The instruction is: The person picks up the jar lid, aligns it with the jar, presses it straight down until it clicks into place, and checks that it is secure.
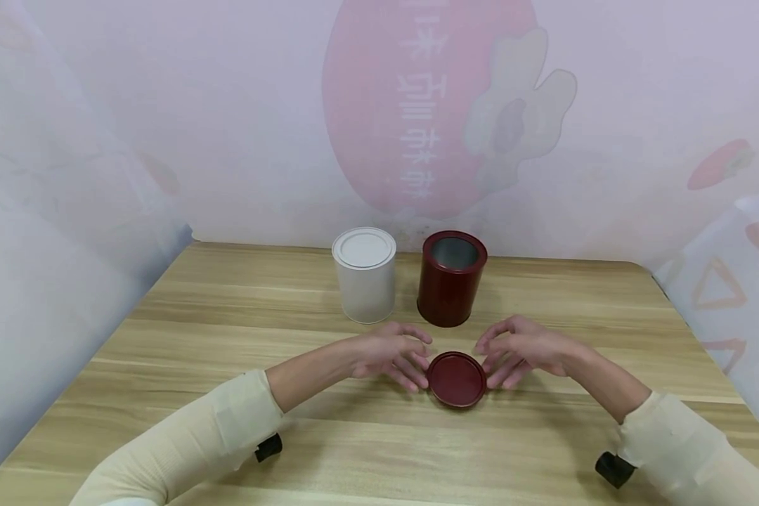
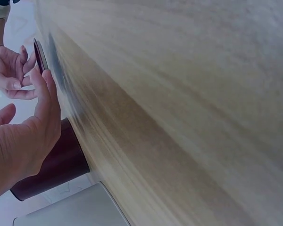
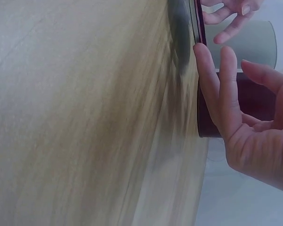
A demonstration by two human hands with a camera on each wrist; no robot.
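Red lid (image 1: 457,379) lies flat on the wooden worktop (image 1: 228,330), in front of the open red tin (image 1: 451,278) and well clear of it. 1 white tin (image 1: 364,274), lid fitted, stands just beside the red tin on its left.

Hand state:
- Left hand (image 1: 388,353): fingers loosely extended, fingertips at the lid's left edge. The left wrist view shows the fingertips (image 2: 46,82) against the rim of the lid (image 2: 39,55). No closed grip is visible.
- Right hand (image 1: 520,350): fingers loosely extended, fingertips at the lid's right edge. The right wrist view shows 2 fingers (image 3: 212,80) laid beside the rim of the lid (image 3: 198,21), not wrapped round it.

Judged risks from this position:
1. The lid is thin and sits flush on the worktop. Fingertips pressing only on the rim from 2 sides may slip off, so that the lid slides or pops out sideways.
2. Uneven pressure between the 2 hands may tip the lid on edge and let it roll.
3. The red tin stands near, behind the fingers. A forward push of either hand may knock it against the white tin or topple it.
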